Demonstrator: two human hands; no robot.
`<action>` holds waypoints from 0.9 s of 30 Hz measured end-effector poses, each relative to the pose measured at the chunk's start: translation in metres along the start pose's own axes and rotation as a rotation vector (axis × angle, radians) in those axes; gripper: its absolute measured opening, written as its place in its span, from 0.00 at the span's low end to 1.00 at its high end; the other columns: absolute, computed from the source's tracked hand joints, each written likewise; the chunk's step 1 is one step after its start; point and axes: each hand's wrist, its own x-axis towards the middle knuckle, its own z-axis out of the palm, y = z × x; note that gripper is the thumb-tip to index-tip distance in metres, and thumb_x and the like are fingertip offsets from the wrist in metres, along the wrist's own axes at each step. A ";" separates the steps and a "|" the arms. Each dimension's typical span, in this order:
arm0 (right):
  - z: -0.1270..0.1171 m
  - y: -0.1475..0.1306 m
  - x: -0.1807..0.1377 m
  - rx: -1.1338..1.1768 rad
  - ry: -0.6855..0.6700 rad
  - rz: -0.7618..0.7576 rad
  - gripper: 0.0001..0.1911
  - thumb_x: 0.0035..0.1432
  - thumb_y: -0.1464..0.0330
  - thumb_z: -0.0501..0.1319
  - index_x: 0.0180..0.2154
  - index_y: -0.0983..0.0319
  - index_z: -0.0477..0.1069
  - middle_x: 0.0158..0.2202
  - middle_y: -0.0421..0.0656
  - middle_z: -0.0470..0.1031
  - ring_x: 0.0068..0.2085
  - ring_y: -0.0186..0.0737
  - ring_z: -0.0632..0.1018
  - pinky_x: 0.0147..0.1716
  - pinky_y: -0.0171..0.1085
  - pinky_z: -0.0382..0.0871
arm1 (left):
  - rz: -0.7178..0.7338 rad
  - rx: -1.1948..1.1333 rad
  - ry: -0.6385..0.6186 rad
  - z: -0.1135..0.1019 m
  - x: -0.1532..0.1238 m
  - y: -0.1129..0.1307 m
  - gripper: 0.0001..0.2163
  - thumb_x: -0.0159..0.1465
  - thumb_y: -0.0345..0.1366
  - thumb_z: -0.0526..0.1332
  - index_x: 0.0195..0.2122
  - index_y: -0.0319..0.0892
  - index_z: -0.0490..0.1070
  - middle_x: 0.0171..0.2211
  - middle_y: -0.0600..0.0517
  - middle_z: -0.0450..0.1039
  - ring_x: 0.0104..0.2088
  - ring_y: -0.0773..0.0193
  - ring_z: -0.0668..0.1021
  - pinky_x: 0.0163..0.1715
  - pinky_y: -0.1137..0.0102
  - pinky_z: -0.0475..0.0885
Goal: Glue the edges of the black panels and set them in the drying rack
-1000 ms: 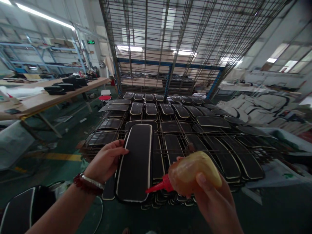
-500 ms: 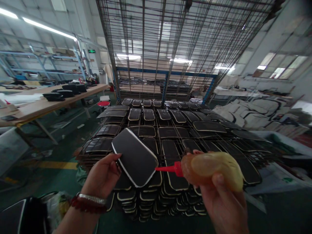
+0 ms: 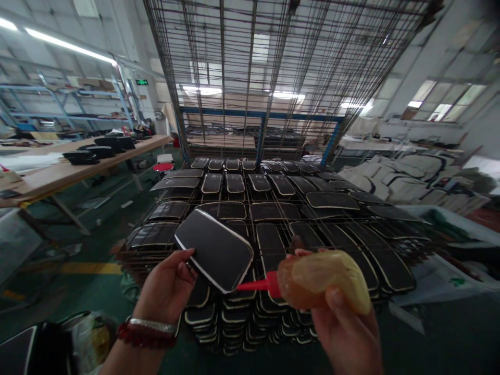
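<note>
My left hand (image 3: 167, 289) pinches the left edge of a black rounded-rectangle panel (image 3: 214, 249), which is tilted and has a whitish line along its rim. Closed around a squeeze bottle (image 3: 324, 281) of amber liquid, my right hand (image 3: 346, 333) keeps it lying on its side. The bottle's red nozzle (image 3: 255, 285) points left, its tip at the panel's lower right corner. Part of the fingers of my right hand is hidden behind the bottle.
Below and beyond my hands, wire rack shelves (image 3: 156, 245) carry many similar black panels (image 3: 273, 211). Raised wire grids (image 3: 238, 62) stand behind. A wooden workbench (image 3: 128, 151) and a red stool (image 3: 163, 167) are at left. White material (image 3: 406, 174) is piled at right.
The bottle has moved left and slightly down, its nozzle tip passing along the panel's rim from the right side to the lower corner. The panel has turned slightly in my left hand.
</note>
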 end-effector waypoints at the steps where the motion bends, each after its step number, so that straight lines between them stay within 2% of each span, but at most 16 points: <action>1: 0.001 -0.004 0.005 -0.023 0.026 -0.036 0.26 0.62 0.66 0.71 0.59 0.56 0.68 0.57 0.54 0.74 0.57 0.61 0.75 0.52 0.56 0.75 | 0.003 0.010 -0.004 0.000 0.000 0.000 0.15 0.67 0.14 0.52 0.28 0.37 0.68 0.20 0.54 0.75 0.15 0.73 0.77 0.15 0.85 0.73; 6: 0.010 -0.020 0.027 -0.103 0.131 -0.205 0.26 0.57 0.64 0.75 0.54 0.60 0.72 0.54 0.54 0.76 0.56 0.58 0.75 0.54 0.52 0.74 | 0.005 0.017 0.008 -0.001 0.000 0.001 0.16 0.67 0.14 0.52 0.27 0.38 0.67 0.18 0.56 0.73 0.13 0.74 0.75 0.14 0.84 0.72; 12: -0.001 -0.002 0.016 -0.072 0.080 -0.088 0.28 0.60 0.65 0.73 0.59 0.57 0.70 0.56 0.54 0.74 0.57 0.59 0.75 0.51 0.52 0.77 | 0.023 -0.021 -0.031 0.001 0.003 0.000 0.15 0.67 0.14 0.50 0.29 0.38 0.67 0.21 0.54 0.76 0.18 0.72 0.79 0.18 0.82 0.75; 16: -0.008 0.015 0.006 0.008 0.104 -0.029 0.29 0.60 0.65 0.74 0.59 0.58 0.70 0.58 0.55 0.73 0.59 0.58 0.74 0.51 0.47 0.77 | 0.025 -0.075 0.012 0.005 0.004 -0.002 0.15 0.66 0.14 0.50 0.28 0.39 0.65 0.20 0.55 0.74 0.16 0.73 0.77 0.15 0.83 0.72; 18: -0.010 0.020 0.003 0.081 0.124 0.039 0.29 0.58 0.65 0.76 0.59 0.57 0.71 0.59 0.53 0.73 0.59 0.56 0.74 0.50 0.44 0.78 | 0.025 -0.094 0.037 0.008 0.003 -0.003 0.16 0.66 0.15 0.50 0.27 0.39 0.64 0.18 0.56 0.71 0.14 0.73 0.75 0.15 0.82 0.72; 21: -0.009 0.029 0.001 0.256 0.127 0.251 0.25 0.57 0.64 0.77 0.54 0.57 0.75 0.57 0.51 0.75 0.57 0.55 0.76 0.47 0.43 0.80 | 0.019 -0.147 0.072 0.013 0.004 -0.008 0.16 0.67 0.17 0.51 0.25 0.40 0.62 0.15 0.58 0.66 0.14 0.73 0.73 0.17 0.79 0.76; 24: -0.005 0.041 -0.002 0.469 0.124 0.449 0.19 0.56 0.63 0.79 0.47 0.59 0.78 0.53 0.51 0.77 0.54 0.54 0.78 0.49 0.45 0.80 | 0.036 -0.201 0.035 0.020 0.008 -0.023 0.13 0.68 0.18 0.53 0.28 0.39 0.67 0.21 0.55 0.75 0.20 0.68 0.79 0.24 0.72 0.82; 27: 0.007 0.051 -0.008 0.599 0.162 0.528 0.23 0.55 0.63 0.79 0.49 0.62 0.78 0.55 0.54 0.76 0.52 0.53 0.79 0.45 0.43 0.81 | 0.063 -0.248 -0.018 0.028 0.011 -0.048 0.12 0.67 0.17 0.55 0.33 0.39 0.70 0.26 0.54 0.79 0.24 0.68 0.82 0.29 0.72 0.82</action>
